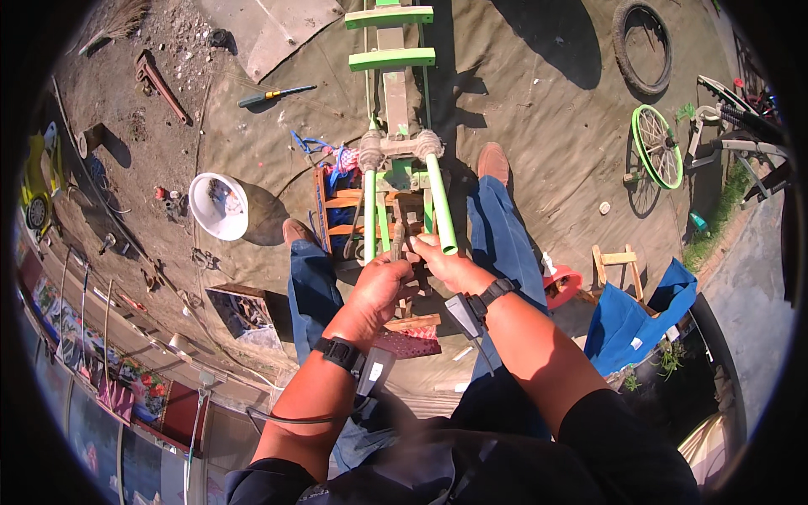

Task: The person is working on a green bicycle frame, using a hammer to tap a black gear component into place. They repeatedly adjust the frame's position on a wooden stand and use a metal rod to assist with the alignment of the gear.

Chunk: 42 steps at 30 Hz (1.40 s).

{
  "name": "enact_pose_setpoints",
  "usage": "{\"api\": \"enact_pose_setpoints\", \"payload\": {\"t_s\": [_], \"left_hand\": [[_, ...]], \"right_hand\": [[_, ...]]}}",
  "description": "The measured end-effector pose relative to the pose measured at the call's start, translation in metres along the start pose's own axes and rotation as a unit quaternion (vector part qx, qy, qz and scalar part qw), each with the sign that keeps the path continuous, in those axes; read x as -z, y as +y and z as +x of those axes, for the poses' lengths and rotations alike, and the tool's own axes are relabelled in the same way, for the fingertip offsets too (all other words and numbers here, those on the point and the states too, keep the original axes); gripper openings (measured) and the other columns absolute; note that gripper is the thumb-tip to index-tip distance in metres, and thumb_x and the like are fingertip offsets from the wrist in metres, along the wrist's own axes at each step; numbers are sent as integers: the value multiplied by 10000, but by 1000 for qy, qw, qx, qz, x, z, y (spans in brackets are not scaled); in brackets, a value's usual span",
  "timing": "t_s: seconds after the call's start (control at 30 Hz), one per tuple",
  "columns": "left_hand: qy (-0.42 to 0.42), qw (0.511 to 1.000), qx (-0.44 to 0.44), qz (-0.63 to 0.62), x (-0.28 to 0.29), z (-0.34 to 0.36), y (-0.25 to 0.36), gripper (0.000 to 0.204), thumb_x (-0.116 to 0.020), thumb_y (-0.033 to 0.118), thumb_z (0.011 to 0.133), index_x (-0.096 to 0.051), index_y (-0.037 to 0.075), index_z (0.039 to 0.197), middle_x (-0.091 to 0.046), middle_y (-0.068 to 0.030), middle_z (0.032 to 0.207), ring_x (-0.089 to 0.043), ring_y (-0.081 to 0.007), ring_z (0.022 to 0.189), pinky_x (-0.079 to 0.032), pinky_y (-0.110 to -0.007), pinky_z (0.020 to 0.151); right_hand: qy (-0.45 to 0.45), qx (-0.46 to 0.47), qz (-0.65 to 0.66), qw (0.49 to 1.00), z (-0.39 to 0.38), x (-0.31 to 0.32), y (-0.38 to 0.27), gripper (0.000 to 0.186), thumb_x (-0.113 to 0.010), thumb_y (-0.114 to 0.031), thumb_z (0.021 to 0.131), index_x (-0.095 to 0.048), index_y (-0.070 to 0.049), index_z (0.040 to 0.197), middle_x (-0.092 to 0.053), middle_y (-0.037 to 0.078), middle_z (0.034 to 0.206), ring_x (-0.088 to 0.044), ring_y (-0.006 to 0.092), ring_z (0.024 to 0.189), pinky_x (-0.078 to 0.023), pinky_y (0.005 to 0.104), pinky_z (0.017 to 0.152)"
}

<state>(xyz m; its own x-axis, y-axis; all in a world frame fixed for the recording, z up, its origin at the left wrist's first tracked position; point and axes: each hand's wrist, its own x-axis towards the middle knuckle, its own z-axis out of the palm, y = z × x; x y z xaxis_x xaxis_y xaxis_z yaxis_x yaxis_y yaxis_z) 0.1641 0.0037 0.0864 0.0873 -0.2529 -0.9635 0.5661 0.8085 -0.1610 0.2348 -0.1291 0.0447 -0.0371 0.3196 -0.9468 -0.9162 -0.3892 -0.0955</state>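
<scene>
A green and grey metal frame (394, 101) runs away from me between my legs. Two light green tubes (439, 202) slope toward me from its wrapped joints. Between these tubes my hands are close together. My left hand (379, 286) is closed around the lower part of a thin brown rod-like piece (398, 234). My right hand (444, 263) is beside it, just under the open end of the right tube, fingers bent in a pinch; what they hold is hidden. Under the frame sits a wooden rack (341, 202) with blue cord and red patterned cloth.
A white bucket (219, 206), screwdriver (276, 96) and rusty pipe wrench (160, 87) lie to the left. On the right are a tyre (623, 50), a green-rimmed wheel (657, 147), a red bowl (564, 286) and a stool with blue cloth (631, 324). An open box (242, 313) stands near my left leg.
</scene>
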Motion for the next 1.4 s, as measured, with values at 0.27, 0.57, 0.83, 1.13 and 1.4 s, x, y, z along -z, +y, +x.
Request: {"api": "enact_pose_setpoints", "payload": {"t_s": [0.27,0.57,0.83,1.13,1.4], "left_hand": [[47,998,-17,40,-9,65,45,122,-542,55,832,-567,39,951,-562,-63,860,-567,-216,773,-520,-391,707],[79,996,-16,-25,-3,111,53,185,-501,-19,788,-589,17,947,-549,-72,775,-541,-227,650,-495,-403,602],[70,997,-35,-7,-5,113,50,226,-463,-2,796,-607,0,970,-583,-82,872,-565,-239,783,-501,-373,706],[85,996,-27,0,-10,115,49,286,-463,10,792,-650,20,1009,-601,-67,904,-568,-215,811,-508,-379,754],[120,990,-66,16,-17,122,56,162,-516,25,782,-607,52,914,-568,-57,859,-537,-199,756,-470,-380,693]], "right_hand": [[-128,-7,92,988,114,48,39,303,-500,-359,1010,-609,-85,937,-480,-44,679,-410,67,536,-351,238,494],[-132,50,18,990,151,64,70,162,-447,-120,958,-596,-55,955,-596,-3,858,-540,104,757,-432,252,687],[-141,45,13,989,168,73,67,194,-416,-188,994,-549,-62,928,-521,-15,739,-463,88,627,-395,248,583],[-155,28,-32,987,165,73,47,217,-426,-131,959,-569,-31,1089,-578,8,809,-504,100,646,-441,261,592],[-204,81,13,975,152,70,32,236,-410,-223,1004,-571,-71,1084,-523,-33,756,-441,78,596,-383,236,546]]}}
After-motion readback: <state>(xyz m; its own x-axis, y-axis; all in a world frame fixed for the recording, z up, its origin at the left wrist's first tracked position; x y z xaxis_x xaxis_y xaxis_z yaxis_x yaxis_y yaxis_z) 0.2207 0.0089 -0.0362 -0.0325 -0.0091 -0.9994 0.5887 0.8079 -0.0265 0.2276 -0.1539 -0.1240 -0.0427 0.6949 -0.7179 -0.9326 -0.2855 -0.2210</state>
